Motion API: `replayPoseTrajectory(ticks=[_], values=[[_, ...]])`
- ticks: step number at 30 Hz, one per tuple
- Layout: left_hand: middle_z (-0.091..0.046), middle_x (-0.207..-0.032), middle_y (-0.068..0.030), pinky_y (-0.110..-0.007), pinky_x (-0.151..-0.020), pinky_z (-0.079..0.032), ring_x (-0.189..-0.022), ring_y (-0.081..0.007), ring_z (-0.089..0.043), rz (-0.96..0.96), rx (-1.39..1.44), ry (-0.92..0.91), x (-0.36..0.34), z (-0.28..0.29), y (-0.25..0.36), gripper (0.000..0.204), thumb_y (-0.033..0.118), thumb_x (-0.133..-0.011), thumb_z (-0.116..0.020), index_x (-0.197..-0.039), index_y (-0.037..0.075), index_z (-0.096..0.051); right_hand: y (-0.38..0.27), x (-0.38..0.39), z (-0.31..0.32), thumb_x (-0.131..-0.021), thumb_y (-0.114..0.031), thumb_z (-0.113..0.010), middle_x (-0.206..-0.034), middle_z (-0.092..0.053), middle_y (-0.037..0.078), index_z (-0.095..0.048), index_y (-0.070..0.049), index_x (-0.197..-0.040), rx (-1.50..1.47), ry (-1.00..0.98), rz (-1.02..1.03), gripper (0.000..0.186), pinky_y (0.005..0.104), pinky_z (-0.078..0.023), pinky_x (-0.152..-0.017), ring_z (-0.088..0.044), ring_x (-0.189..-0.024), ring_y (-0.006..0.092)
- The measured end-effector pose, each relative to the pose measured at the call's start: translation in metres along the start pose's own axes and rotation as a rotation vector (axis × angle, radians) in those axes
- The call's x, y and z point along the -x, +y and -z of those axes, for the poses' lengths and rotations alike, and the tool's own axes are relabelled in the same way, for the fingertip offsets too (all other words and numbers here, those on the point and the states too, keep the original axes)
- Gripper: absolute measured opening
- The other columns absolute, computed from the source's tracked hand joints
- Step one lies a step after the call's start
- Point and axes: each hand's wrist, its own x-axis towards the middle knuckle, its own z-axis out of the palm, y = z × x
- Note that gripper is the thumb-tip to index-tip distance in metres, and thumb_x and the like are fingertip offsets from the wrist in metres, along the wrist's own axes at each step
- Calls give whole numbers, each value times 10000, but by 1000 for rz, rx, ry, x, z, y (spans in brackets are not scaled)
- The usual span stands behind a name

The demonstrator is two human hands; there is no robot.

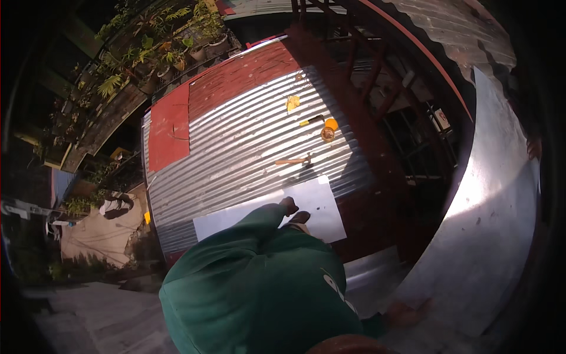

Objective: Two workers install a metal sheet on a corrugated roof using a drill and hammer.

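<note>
My left hand (pixel 289 205) is small and dark in the picture, its fingers curled above a flat pale metal sheet (pixel 325 203) on the roof; whatever they hold is hidden. Just behind it shows a foot (pixel 299 218) on that sheet. At the lower right my right hand (pixel 405 313), at the end of a green sleeve, is closed on the lower edge of a large, curved, shiny metal sheet (pixel 489 224). Another person's hand (pixel 534 148) grips this sheet's far right edge. A hammer (pixel 292 161) with a wooden handle lies beyond my left hand.
On the corrugated roof (pixel 230 147) lie an orange tub (pixel 329 130), a black-and-yellow tool (pixel 312 121) and a crumpled yellow thing (pixel 293 103). Red roof panels (pixel 170 127) border it. Potted plants (pixel 197 53) line the far left; dark red beams (pixel 374 71) stand right.
</note>
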Motion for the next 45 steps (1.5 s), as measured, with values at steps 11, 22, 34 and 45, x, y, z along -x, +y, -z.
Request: replayPoseTrajectory(ticks=[11, 22, 34, 45], values=[[-721, -985, -237, -446, -841, -572, -949, -365, -709, 244, 231, 340, 48, -23, -33, 309, 287, -779, -677, -898, 10, -744, 25, -47, 16, -1008, -312, -570, -1232, -580, 132, -536, 10, -1306, -348, -896, -597, 440, 437, -408, -1020, -535, -1106, 265], [-718, -745, -203, -413, -711, -602, -691, -297, -728, 531, 366, 428, 133, -56, -117, 259, 215, -753, -589, -759, -12, -712, 59, -50, -24, -1011, -323, -578, -1261, -595, 89, -559, -103, -1338, -457, -1032, -820, 395, 396, -424, -957, -538, -1034, 243], [-717, -895, -236, -423, -726, -594, -780, -325, -728, 476, 508, 362, 122, -47, -97, 262, 217, -768, -615, -891, -5, -680, 64, -57, -31, -1045, -312, -518, -1262, -598, 95, -534, -109, -1364, -383, -1094, -702, 378, 362, -416, -930, -524, -1064, 243], [-716, -941, -269, -441, -823, -571, -900, -371, -718, 359, 444, 463, 110, -42, -70, 337, 283, -769, -624, -825, -30, -735, 63, -54, -38, -1049, -326, -507, -1252, -599, 104, -549, -87, -1336, -429, -1106, -763, 376, 391, -429, -966, -552, -1062, 255]])
